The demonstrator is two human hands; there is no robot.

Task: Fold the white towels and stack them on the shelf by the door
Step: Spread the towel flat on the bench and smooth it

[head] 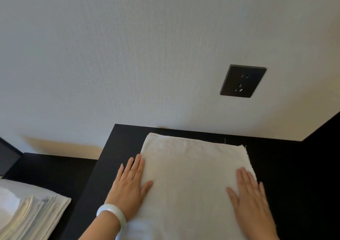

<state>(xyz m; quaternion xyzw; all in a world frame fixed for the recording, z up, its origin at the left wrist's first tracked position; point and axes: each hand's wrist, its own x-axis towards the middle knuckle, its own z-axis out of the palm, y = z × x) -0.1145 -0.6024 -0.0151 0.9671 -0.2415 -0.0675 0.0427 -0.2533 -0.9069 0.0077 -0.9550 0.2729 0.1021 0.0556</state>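
A folded white towel point(191, 175) lies flat on a black shelf point(125, 140) against the wall. My left hand point(130, 186) lies flat with straight fingers along the towel's left edge, thumb on the cloth. My right hand point(250, 197) presses flat on the towel's right side, fingers straight. A white bangle sits on my left wrist. A stack of several folded white towels point(29, 214) lies at the lower left on a lower black surface.
A black wall socket point(242, 81) is set in the white wall above the shelf. A black panel point(323, 133) rises at the right end of the shelf. A dark frame edge point(7, 157) shows at the far left.
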